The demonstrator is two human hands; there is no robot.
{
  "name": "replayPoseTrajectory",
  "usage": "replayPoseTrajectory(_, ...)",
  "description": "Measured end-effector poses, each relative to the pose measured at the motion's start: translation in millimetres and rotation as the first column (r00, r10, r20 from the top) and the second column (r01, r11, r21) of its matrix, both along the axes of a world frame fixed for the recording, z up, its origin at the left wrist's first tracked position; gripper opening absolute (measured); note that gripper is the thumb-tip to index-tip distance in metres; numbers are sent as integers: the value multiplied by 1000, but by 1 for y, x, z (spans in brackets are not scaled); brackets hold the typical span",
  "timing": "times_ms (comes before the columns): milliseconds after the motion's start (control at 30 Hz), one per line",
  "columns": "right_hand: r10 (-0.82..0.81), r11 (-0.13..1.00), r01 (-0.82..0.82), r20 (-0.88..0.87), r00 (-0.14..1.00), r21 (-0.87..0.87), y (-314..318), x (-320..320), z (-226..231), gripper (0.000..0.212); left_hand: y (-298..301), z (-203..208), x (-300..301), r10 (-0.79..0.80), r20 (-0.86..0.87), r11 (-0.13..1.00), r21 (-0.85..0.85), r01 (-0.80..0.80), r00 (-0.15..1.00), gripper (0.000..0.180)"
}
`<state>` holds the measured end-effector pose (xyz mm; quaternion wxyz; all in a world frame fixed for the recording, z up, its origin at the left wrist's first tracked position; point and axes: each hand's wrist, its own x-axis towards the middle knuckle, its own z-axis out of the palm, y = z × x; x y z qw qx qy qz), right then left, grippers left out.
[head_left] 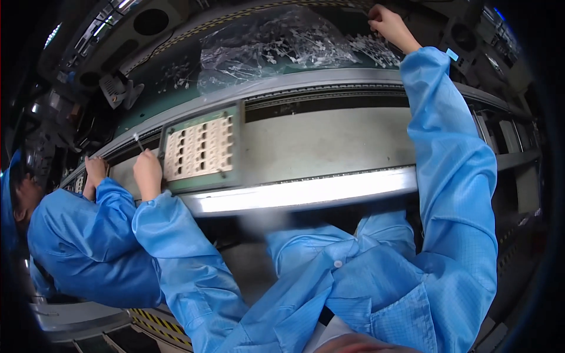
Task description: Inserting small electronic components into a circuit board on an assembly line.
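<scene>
My left hand is closed beside the left edge of a dark-framed board panel. A thin lead with a white tip sticks up from its fingers. Pale blocks fill the panel in rows, with dark gaps between them. At the far right my right hand reaches over the back shelf, its fingers bent together; whatever they grip is too small to make out. Just below it lie loose white-ended leads. More of these leads are heaped on a clear plastic bag.
A grey conveyor line runs across in front of me, with a bright metal front rail. At the left a co-worker in blue has a hand at the line. Small parts lie scattered on the green shelf.
</scene>
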<state>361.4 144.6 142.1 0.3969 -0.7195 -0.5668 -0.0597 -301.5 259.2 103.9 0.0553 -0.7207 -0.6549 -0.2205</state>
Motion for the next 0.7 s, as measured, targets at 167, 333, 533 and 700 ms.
replayPoseTrajectory(167, -135, 990, 142, 497, 857, 24, -6, 23, -47, 34, -62, -18, 118, -404, 71, 915, 53, 401, 912, 39)
replayPoseTrajectory(333, 349, 935, -348, 366, 863, -73, -45, -112, -23, 25, -103, 1, 203, -525, 197, 851, 117, 512, 828, 35)
replayPoseTrajectory(533, 664, 739, -668, -259, 702, 84, -88, -204, -9, 26, -84, 17, 271, -446, 895, 332, 165, 929, 1, 42)
replayPoseTrajectory(700, 487, 872, -457, -209, 848, 178, -81, -190, -28, 23, -92, 22, 301, -200, 979, 272, 98, 957, -44, 47)
